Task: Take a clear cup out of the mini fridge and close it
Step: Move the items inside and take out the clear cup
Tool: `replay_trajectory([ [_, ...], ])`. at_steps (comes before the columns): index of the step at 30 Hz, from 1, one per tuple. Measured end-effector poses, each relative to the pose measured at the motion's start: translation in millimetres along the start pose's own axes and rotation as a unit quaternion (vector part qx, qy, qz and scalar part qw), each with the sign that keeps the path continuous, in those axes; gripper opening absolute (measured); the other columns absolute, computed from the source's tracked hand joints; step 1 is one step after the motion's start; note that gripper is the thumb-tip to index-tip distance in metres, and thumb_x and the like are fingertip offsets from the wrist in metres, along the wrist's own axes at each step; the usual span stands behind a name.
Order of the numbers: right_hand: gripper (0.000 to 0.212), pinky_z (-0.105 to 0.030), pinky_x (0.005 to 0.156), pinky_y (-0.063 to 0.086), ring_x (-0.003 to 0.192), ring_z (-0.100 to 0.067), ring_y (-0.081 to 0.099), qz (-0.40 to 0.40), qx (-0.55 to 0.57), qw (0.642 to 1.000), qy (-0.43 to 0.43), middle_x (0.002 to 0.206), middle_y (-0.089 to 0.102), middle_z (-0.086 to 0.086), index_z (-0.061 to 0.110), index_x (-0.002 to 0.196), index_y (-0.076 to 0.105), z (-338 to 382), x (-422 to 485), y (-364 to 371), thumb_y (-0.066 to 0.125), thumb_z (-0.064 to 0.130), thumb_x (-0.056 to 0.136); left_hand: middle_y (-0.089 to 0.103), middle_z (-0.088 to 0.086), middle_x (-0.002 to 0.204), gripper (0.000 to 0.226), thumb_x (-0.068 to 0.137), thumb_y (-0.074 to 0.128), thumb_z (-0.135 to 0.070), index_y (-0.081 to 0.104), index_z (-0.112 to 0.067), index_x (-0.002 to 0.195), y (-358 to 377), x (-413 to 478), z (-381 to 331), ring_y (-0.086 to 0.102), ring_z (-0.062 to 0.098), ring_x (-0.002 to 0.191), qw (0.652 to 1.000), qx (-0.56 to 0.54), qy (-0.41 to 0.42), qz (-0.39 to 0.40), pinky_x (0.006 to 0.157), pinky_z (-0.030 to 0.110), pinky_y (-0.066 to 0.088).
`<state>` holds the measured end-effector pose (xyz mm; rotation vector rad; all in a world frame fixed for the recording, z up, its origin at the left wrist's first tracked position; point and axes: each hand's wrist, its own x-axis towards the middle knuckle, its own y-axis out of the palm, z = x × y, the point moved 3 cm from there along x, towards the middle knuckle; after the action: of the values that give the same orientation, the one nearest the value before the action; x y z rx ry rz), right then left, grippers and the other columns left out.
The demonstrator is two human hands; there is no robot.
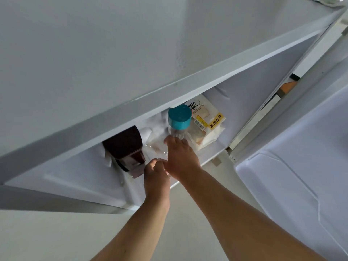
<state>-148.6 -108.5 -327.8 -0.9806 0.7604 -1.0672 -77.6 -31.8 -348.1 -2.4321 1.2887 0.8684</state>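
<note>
**Two hands inside the open mini fridge**

Two hands at the near sill of the mini fridge (131,108): left hand (156,176) and right hand (180,157) both clasped round clear cup (158,149). Dark container (126,146) left, teal-capped bottle (179,119) far, bread bag (207,125) right. Door (301,166) swung wide right.

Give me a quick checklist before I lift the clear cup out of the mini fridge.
1. Door open wide enough to pass the cup: ok.
2. Both hands on the clear cup: the right hand lies over its top, the left hand meets its near side; ok.
3. Firm grip: cannot tell, the cup is transparent and partly hidden.
4. Teal-lidded bottle just behind the cup and close to the right fingertips: not ok, it could tip.
5. Dark container to the left, apart from the cup: ok.
6. Cup contents: cannot tell.
</note>
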Motion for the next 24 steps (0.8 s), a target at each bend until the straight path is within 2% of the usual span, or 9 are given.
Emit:
replay_trajectory([
  [3,0.056,-0.048,0.093,0.056,0.113,-0.036,0.063,-0.007,-0.028,1.0,-0.005,0.119,0.067,-0.014,0.015,0.126,0.048,8.3,9.9,7.2,0.083,0.031,0.085,0.074,-0.001,0.109,0.044,0.088,0.052,-0.033,0.061,-0.027,0.131,-1.7,1.1,-6.9,0.073,0.017,0.099,1.0,-0.023,-0.013,0.007,0.101,0.05,0.054],
  [5,0.05,-0.048,0.093,0.055,0.112,-0.036,0.064,-0.021,-0.029,0.999,-0.006,0.118,0.068,-0.013,0.015,0.124,0.05,9.2,11.5,5.7,0.081,0.03,0.087,0.072,-0.001,0.114,0.045,0.092,0.052,-0.034,0.058,-0.028,0.136,-0.2,0.7,-11.4,0.072,0.017,0.1,0.999,-0.03,-0.011,0.013,0.101,0.05,0.055],
  [8,0.048,-0.047,0.1,0.052,0.117,-0.034,0.06,-0.043,-0.02,0.998,-0.028,0.127,0.063,-0.01,0.016,0.128,0.05,8.2,5.2,-3.2,0.077,0.025,0.089,0.072,0.004,0.115,0.029,0.101,0.048,-0.025,0.057,-0.027,0.129,4.6,-0.6,-16.1,0.072,0.02,0.103,0.999,-0.041,0.0,0.021,0.102,0.051,0.054],
  [10,0.05,-0.047,0.103,0.051,0.121,-0.036,0.059,-0.049,0.024,0.998,-0.036,0.134,0.056,-0.01,0.017,0.132,0.049,5.4,-3.0,-15.3,0.075,0.021,0.09,0.071,0.005,0.121,0.024,0.103,0.048,-0.028,0.053,-0.034,0.125,9.4,-5.5,-17.3,0.071,0.02,0.107,0.999,-0.027,0.013,0.026,0.101,0.048,0.054],
  [14,0.055,-0.049,0.1,0.055,0.119,-0.034,0.061,-0.102,0.053,0.991,-0.071,0.133,0.056,-0.009,0.02,0.132,0.049,-2.4,-24.4,-46.0,0.081,0.024,0.087,0.069,0.0,0.125,0.026,0.104,0.049,-0.037,0.051,-0.039,0.13,18.8,-20.3,-20.5,0.072,0.009,0.099,0.998,-0.006,0.062,0.026,0.076,0.028,0.057],
  [17,0.054,-0.046,0.098,0.055,0.12,-0.032,0.06,-0.134,0.045,0.987,-0.069,0.132,0.062,-0.008,0.018,0.128,0.054,-17.4,-34.4,-64.2,0.085,0.027,0.084,0.068,0.001,0.128,0.031,0.104,0.049,-0.041,0.054,-0.035,0.134,28.0,-28.8,-20.7,0.07,0.014,0.107,0.996,-0.005,0.077,0.04,0.092,0.038,0.058],
  [19,0.05,-0.046,0.099,0.055,0.118,-0.03,0.06,-0.135,0.035,0.988,-0.063,0.129,0.066,-0.007,0.016,0.126,0.06,-28.2,-35.3,-70.6,0.084,0.026,0.084,0.072,-0.009,0.116,0.028,0.105,0.047,-0.043,0.057,-0.036,0.131,34.7,-31.2,-18.1,0.071,0.006,0.099,0.996,0.004,0.071,0.045,0.093,0.038,0.056],
  [22,0.048,-0.045,0.1,0.052,0.118,-0.029,0.059,-0.119,0.019,0.991,-0.062,0.128,0.068,-0.007,0.016,0.128,0.062,-37.6,-31.7,-69.4,0.082,0.027,0.086,0.075,-0.02,0.094,0.028,0.105,0.048,-0.045,0.059,-0.035,0.129,42.2,-29.2,-11.3,0.074,-0.003,0.082,0.998,0.004,0.052,0.048,0.081,0.03,0.056],
  [24,0.049,-0.047,0.099,0.053,0.12,-0.031,0.057,-0.103,0.009,0.993,-0.059,0.129,0.067,-0.007,0.017,0.132,0.063,-40.9,-27.0,-65.1,0.08,0.028,0.087,0.077,-0.016,0.103,0.028,0.105,0.048,-0.044,0.061,-0.035,0.128,46.0,-26.5,-6.9,0.075,0.001,0.086,0.998,-0.007,0.021,0.066,0.078,0.028,0.055],
])
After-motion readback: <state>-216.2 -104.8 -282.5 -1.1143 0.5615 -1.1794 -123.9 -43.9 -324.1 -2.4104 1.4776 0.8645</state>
